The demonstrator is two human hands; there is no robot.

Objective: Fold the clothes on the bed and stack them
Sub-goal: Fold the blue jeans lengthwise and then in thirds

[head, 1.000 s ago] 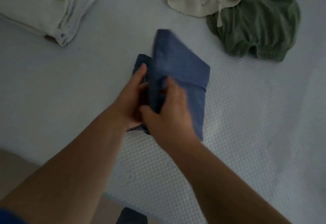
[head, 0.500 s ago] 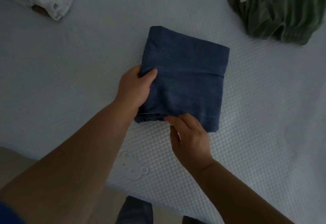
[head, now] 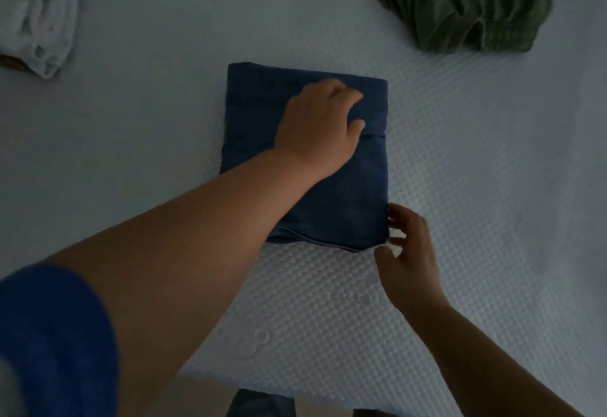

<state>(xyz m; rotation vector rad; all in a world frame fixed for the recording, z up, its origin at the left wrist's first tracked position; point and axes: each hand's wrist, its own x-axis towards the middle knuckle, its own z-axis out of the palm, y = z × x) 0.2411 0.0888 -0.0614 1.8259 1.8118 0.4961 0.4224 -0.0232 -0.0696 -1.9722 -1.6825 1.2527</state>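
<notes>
There is one view only, from the person's head, looking steeply down and forward over the near edge of the bed (head: 492,170); it sits close, both forearms entering from 6 to 8 o'clock, with the folded blue garment (head: 262,111) near the centre
</notes>
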